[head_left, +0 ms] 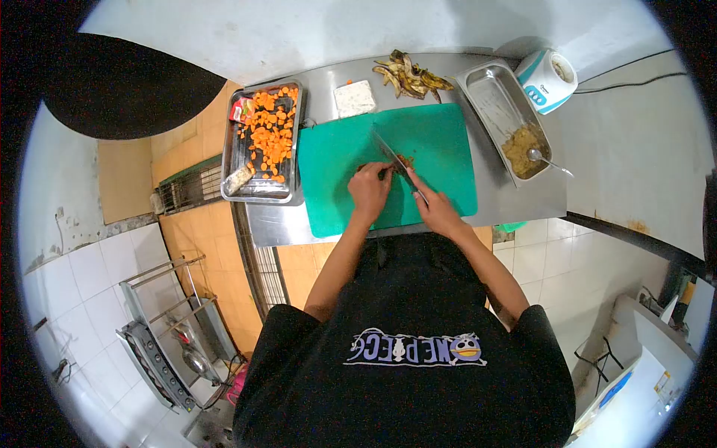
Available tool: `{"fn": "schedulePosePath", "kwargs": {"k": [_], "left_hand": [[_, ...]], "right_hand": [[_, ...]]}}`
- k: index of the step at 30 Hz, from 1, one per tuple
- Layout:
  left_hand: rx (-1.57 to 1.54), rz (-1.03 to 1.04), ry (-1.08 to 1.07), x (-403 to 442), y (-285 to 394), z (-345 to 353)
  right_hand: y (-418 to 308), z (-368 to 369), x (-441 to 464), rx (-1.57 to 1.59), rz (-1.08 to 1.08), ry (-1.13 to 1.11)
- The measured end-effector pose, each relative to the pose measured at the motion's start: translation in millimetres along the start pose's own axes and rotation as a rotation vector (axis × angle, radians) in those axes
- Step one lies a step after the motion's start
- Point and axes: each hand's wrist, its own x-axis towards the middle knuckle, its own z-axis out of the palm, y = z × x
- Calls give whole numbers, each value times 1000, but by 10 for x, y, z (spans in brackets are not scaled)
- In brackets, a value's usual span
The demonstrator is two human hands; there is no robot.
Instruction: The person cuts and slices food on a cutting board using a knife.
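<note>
My right hand (437, 209) is wrapped round the handle of a knife (386, 148), whose blade points up and to the left over a green cutting board (328, 187). Small orange-brown chopped pieces (406, 160) lie beside the blade. Just left of the knife, my left hand (370, 193) has its fingers curled down onto the board. A bit of something dark shows at its fingertips, mostly hidden, and I cannot make out what it is.
On the left stands a metal tray (225, 168) of cut carrots (270, 138). Behind the board are a white speckled block (355, 98) and banana peels (409, 77). To the right are a steel pan (485, 89) with brownish mash, a spoon (536, 155) and a white-and-teal appliance (547, 81).
</note>
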Motion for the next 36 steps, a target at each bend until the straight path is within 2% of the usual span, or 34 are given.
{"fn": "schedulePosePath", "kwargs": {"k": [3, 12, 14, 20, 26, 29, 33, 36], "left_hand": [[-12, -6, 25, -11, -19, 23], [-25, 2, 33, -12, -67, 28], [-31, 12, 40, -19, -76, 38], [-16, 7, 20, 6, -81, 29], [30, 7, 27, 10, -55, 36], [-43, 38, 57, 0, -84, 91], [-4, 12, 41, -9, -71, 53], [7, -20, 12, -14, -70, 42]], "right_hand": [[-124, -59, -9, 7, 86, -38], [-95, 21, 108, 19, -53, 40], [-182, -47, 94, -42, 98, -70], [0, 111, 36, -285, 47, 0], [-193, -348, -335, -200, 113, -138], [-111, -289, -270, -94, 4, 11], [-116, -193, -52, -117, 23, 11], [-217, -211, 27, -127, 142, -94]]}}
